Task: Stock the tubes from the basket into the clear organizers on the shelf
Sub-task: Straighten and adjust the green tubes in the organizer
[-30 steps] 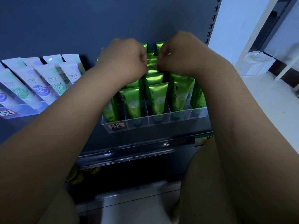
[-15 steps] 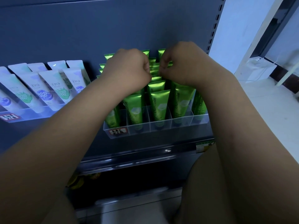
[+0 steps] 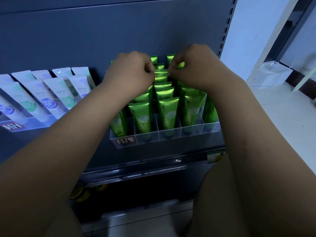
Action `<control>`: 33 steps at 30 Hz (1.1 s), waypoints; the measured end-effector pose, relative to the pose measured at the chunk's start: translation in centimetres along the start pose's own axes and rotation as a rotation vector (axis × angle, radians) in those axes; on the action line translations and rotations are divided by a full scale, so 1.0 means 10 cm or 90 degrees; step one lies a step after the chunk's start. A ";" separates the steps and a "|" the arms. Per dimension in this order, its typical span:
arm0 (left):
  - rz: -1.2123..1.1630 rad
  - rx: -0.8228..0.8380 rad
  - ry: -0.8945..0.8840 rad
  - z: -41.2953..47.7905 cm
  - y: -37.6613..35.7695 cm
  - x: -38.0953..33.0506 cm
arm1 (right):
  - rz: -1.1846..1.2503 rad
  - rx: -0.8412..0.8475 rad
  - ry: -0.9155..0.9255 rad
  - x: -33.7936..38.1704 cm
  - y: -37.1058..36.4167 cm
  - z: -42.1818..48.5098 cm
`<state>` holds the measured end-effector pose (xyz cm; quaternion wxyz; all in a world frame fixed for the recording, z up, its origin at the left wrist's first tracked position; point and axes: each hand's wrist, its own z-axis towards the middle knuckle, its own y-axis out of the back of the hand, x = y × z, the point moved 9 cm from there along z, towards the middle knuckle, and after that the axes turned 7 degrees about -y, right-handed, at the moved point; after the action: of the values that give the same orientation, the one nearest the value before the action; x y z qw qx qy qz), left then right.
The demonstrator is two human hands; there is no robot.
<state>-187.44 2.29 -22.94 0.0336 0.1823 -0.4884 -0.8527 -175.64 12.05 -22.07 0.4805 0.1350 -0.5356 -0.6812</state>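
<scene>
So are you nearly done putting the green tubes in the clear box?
Nearly, I think. Done: the clear box already has rows of green tubes standing in it, and white tubes stand in the box beside it. In hand: the left hand and right hand seem to pinch tube tops in a middle row near the back. Left: the basket is out of sight, so I can't tell how many remain.

Bare forearms (image 3: 68,142), left hand (image 3: 130,72) and right hand (image 3: 193,67) bare too (wrists likewise), bare knee (image 3: 213,194) below.
</scene>
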 end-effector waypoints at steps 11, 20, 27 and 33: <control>0.007 0.068 0.027 0.10 -0.16 0.06 | -0.023 0.028 -0.019 -0.03 -0.18 0.15; 0.012 0.054 0.014 0.12 -0.14 0.03 | -0.031 0.030 -0.008 -0.03 -0.18 0.16; -0.013 0.054 0.023 0.10 -0.16 0.07 | -0.020 0.039 -0.013 -0.05 -0.17 0.15; -0.037 0.042 0.031 0.14 -0.15 0.11 | -0.029 0.026 -0.003 -0.06 -0.14 0.16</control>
<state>-188.75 3.98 -23.88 0.0149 0.2179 -0.5101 -0.8319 -177.18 13.45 -22.88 0.4605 0.1553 -0.5474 -0.6812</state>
